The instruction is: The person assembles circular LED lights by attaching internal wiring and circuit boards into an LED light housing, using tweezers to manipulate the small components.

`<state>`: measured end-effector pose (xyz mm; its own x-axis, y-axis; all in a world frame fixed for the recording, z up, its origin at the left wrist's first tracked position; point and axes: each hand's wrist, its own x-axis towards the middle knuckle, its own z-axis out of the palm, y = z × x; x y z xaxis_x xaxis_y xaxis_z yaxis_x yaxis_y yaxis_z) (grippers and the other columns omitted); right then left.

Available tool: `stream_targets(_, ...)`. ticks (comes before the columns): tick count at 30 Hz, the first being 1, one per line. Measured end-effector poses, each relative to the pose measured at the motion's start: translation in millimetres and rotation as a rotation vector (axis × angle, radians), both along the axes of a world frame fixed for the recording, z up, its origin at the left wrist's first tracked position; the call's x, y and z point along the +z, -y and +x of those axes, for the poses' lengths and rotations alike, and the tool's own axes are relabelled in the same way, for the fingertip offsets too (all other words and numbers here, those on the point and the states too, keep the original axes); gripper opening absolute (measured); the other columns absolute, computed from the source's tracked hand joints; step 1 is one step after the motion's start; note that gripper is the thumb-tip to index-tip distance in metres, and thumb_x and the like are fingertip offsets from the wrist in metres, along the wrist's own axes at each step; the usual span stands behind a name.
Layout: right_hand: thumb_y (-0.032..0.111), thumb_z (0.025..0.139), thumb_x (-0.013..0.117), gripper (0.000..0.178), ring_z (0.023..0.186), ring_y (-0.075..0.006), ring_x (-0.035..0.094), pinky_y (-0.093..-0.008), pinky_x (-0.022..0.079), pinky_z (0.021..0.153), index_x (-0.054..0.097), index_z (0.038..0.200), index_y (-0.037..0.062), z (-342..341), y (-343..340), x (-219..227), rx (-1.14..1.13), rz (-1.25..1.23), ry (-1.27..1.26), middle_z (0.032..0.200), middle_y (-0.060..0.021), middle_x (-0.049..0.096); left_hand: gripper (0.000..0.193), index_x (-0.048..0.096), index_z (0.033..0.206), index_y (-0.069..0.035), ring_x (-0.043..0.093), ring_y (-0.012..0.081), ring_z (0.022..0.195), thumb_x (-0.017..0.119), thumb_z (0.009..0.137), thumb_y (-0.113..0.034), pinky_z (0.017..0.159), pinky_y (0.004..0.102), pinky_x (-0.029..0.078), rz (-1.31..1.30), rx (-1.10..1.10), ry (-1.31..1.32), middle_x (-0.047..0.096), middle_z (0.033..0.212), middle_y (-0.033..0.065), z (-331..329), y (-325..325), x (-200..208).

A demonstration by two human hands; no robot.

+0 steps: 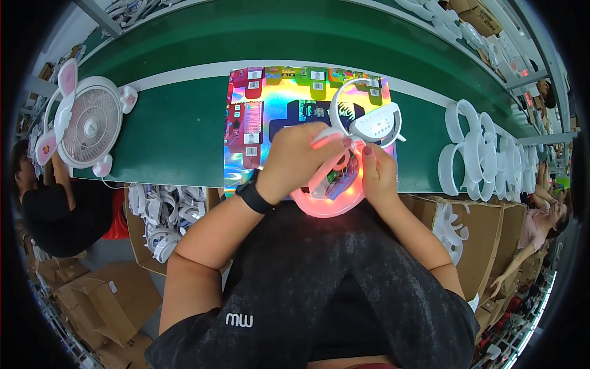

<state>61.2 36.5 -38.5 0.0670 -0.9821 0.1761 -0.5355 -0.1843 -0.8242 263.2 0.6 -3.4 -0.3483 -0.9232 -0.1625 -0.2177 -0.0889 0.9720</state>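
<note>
Pink light glows through a round plastic housing (330,210), held at the bench's near edge; the left hand (297,158) grips its upper rim, and the right hand (379,177) clasps its right side, thumb raised. Wiring shows inside its opening. Just beyond sits a white button panel (375,125) with a curved band, over a holographic printed sheet (236,176) on the green workbench (178,138). Farther left stands a bunny-eared fan (92,126); white plastic rings (473,163) crowd the right.

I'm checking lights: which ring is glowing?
The ring between the left hand and right hand: it glows pink; the white hoop beyond and white rings at right look unlit.
</note>
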Motion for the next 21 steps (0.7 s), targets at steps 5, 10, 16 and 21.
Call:
stream_targets(5, 0.028, 0.096, 0.055, 0.03, 0.081, -0.0269, 0.064, -0.0356, 0.049, 0.072, 0.066, 0.094, 0.0012, -22.8, 20.2, 17.9, -0.03, 0.117, 0.07, 0.085, -0.0141, 0.065, 0.044, 0.068, 0.095, -0.001, 0.058, 0.0122, 0.059, 0.065, 0.088, -0.045, 0.052, 0.0251, 0.045, 0.341, 0.105, -0.141, 0.065, 0.074, 0.007, 31.5, 34.5, -7.7)
stream_targets(10, 0.016, 0.072, 0.074, 0.02, 0.11, -0.0308, 0.054, -0.0401, 0.048, 0.086, 0.064, 0.086, 0.0066, -58.3, 35.4, 9.2, 0.191, -0.243, -0.573, 0.108, -0.0116, 0.059, 0.058, 0.067, 0.103, 0.004, 0.06, 0.0172, 0.057, 0.056, 0.091, -0.053, 0.052, 0.0291, 0.046, 0.265, 0.282, -0.012, 0.065, 0.075, 0.0126, 51.9, 57.2, -34.7)
stream_targets(16, 0.013, 0.075, 0.071, 0.019, 0.128, -0.0377, 0.045, -0.055, 0.03, 0.108, 0.064, 0.092, 0.0065, -68.0, 37.6, 2.8, 0.294, -0.29, -0.524, 0.127, -0.0149, 0.053, 0.062, 0.066, 0.096, 0.009, 0.059, 0.0195, 0.053, 0.051, 0.094, -0.051, 0.054, 0.0324, 0.046, 0.108, 0.252, 0.055, 0.062, 0.067, 0.0137, 53.9, 57.5, -44.4)
stream_targets(21, 0.011, 0.078, 0.066, 0.02, 0.134, -0.0387, 0.039, -0.059, 0.023, 0.111, 0.063, 0.097, 0.0075, -81.9, 46.9, -0.4, 0.206, -0.232, -0.593, 0.135, -0.0148, 0.05, 0.052, 0.068, 0.094, 0.004, 0.057, 0.0136, 0.056, 0.056, 0.094, -0.046, 0.055, 0.0258, 0.046, 0.1, 0.226, 0.118, 0.06, 0.07, 0.0054, 58.9, 59.3, -46.2)
